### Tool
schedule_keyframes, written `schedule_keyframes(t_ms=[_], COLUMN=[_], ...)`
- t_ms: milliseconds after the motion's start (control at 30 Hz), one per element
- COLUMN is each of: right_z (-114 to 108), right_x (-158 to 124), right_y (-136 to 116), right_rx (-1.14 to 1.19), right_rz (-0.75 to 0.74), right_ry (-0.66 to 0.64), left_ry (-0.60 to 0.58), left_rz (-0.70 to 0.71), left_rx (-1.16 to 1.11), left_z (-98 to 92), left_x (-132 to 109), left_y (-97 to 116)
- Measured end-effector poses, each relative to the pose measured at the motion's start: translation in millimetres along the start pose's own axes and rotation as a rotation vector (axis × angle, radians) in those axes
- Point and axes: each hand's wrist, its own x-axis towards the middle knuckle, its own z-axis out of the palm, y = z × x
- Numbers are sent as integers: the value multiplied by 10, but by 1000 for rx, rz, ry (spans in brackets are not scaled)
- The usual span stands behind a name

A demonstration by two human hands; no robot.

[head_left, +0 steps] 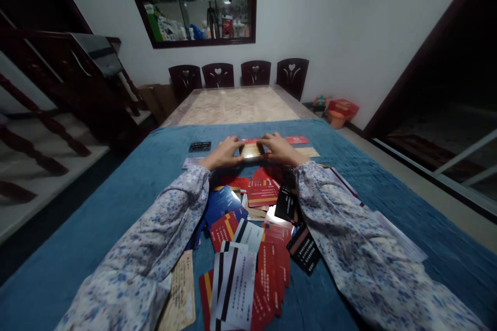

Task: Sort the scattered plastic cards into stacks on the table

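Out ahead of me over the blue cloth, my left hand [225, 153] and my right hand [280, 150] grip opposite ends of a shiny gold-and-red card [252, 150]. Fingers and thumbs are closed on its short edges; light glares off its face. Just left of my left hand lie a black card [200, 146] and a pale card [190, 162]. A red card [297, 140] and a cream card [311, 152] rest beyond my right hand. Between my forearms spreads a loose, overlapping heap of red cards [264, 191], blue cards [224, 206], black cards [303, 249] and white striped cards [234, 287].
A blue cloth [128, 207] covers the near part of a marble-topped table [236, 103]. Several dark chairs [218, 75] stand at its far end, below a wall cabinet [202, 43]. A tan card [182, 295] lies by my left sleeve, a pale sheet [404, 238] beyond my right.
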Motion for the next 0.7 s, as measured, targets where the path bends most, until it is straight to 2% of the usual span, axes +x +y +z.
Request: schedule_keyframes(t_ms=[233,700], right_z=[137,211], right_x=[54,65], right_y=[104,140], right_rx=[-7,-15], right_rz=[25,25], right_ry=[-19,-86], left_ry=[-15,-80], left_rz=[-5,-55], left_rx=[13,-2], left_z=[107,219], left_x=[59,94], left_y=[-23,12])
